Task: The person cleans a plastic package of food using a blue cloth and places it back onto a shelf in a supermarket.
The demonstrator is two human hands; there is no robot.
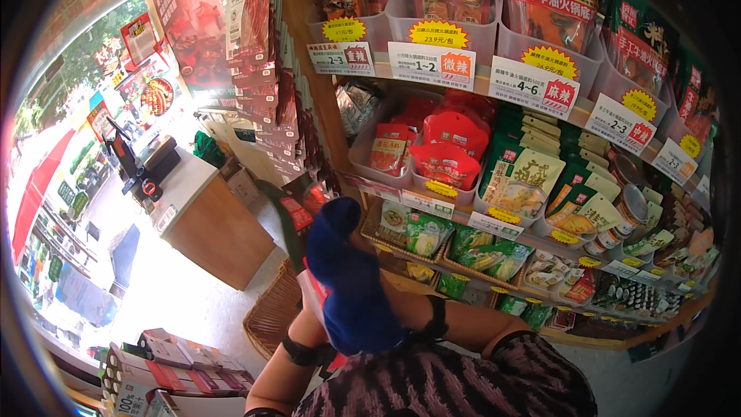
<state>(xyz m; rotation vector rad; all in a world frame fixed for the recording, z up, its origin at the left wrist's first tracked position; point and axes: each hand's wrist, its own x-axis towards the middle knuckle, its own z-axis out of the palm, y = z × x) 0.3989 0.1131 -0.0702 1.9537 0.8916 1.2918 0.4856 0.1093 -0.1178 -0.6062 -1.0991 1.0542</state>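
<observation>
A blue cloth hangs bunched in front of my chest, blurred in places. Bent around it from the right, my right hand grips it, with most of the fingers hidden by the cloth. My left hand is at the lower left of the cloth, closed on a dark green food package with a red label; its fingers are mostly hidden behind the package. The package stands upright against the left side of the cloth, its lower part partly covered. Both wrists wear black bands.
Shop shelves with bins of packaged hotpot bases rise ahead and right. Hanging snack packs are at the upper left. A wicker basket stands low beside my left arm. A counter with a terminal is left, stacked boxes lower left.
</observation>
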